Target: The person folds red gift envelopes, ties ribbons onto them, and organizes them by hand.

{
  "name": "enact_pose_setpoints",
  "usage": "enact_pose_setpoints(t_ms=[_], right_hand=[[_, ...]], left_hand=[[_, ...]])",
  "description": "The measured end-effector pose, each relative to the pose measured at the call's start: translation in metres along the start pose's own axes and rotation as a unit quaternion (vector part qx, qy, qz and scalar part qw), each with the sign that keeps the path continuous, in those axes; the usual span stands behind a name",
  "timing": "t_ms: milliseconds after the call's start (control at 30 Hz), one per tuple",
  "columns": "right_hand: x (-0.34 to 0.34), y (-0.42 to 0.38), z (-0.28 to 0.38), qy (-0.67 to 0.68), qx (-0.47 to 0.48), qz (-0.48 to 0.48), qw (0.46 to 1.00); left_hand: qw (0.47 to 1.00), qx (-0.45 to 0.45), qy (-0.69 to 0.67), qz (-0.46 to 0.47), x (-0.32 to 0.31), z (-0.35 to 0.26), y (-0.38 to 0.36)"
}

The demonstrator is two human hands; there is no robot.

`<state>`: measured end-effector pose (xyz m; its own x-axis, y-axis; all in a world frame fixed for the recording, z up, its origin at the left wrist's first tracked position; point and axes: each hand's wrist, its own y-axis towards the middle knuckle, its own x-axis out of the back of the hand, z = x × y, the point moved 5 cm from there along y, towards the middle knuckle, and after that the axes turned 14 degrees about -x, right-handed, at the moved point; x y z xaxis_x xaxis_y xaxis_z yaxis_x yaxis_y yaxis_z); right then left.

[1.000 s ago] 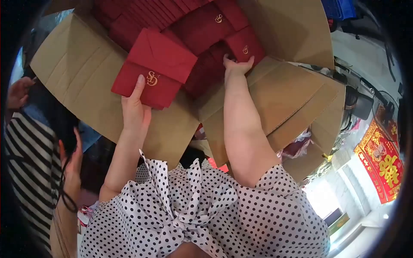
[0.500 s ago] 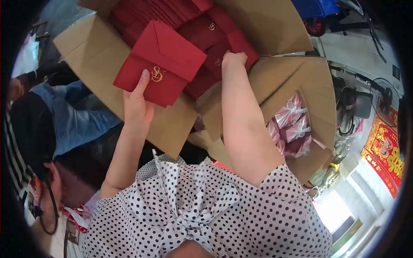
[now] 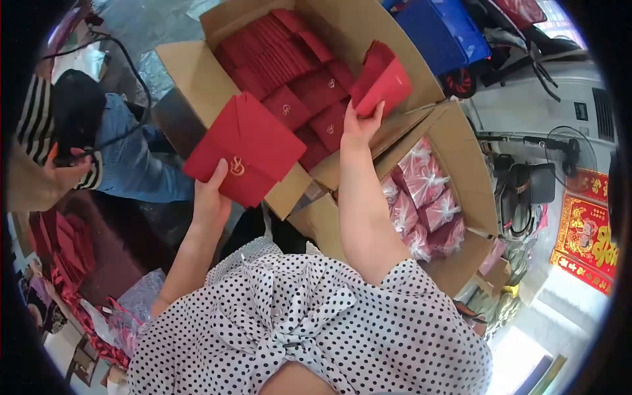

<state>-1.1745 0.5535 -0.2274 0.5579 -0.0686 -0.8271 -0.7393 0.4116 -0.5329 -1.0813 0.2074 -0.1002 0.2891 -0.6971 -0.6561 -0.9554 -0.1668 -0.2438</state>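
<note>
Here, well apart, the left hand (image 3: 212, 201) clasps a gold-marked red envelope (image 3: 250, 141) and the right hand (image 3: 362, 126) a red envelope bunch (image 3: 387, 82), both over an open carton (image 3: 191, 76) of more envelopes (image 3: 266, 56). Beside it, a second carton (image 3: 477, 191) holds plastic-wrapped red bundles (image 3: 426, 187).

A black fan (image 3: 571, 151) is near a red-and-gold banner (image 3: 584, 232).
</note>
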Motion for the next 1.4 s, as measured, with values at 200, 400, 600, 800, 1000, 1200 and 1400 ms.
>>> enact_pose_setpoints(t_ms=[200,400,600,800,1000,1200,1400], right_hand=[[-0.082,-0.074,-0.039,-0.088,-0.081,0.216,0.969],[-0.093,-0.106,-0.089,-0.193,-0.131,0.235,0.943],[-0.064,-0.18,-0.117,-0.422,-0.196,0.148,0.873],[-0.073,-0.4,-0.171,-0.259,-0.75,0.319,0.519],[-0.002,-0.374,-0.212,-0.468,-0.669,0.366,0.447],[0.012,-0.457,-0.267,-0.47,-0.738,0.369,0.314],[0.031,-0.576,-0.287,-0.447,-0.776,0.389,0.214]], left_hand=[[0.999,0.041,0.02,0.004,0.047,-0.023,-0.029],[0.998,-0.026,-0.019,-0.059,0.102,-0.08,-0.083],[0.971,-0.157,-0.07,-0.168,0.188,-0.15,-0.191],[0.891,-0.354,-0.067,-0.277,0.212,-0.24,-0.395],[0.821,-0.4,-0.246,-0.325,0.193,-0.248,-0.476],[0.758,-0.487,-0.22,-0.373,0.188,-0.232,-0.548],[0.691,-0.566,-0.183,-0.411,0.206,-0.207,-0.63]])
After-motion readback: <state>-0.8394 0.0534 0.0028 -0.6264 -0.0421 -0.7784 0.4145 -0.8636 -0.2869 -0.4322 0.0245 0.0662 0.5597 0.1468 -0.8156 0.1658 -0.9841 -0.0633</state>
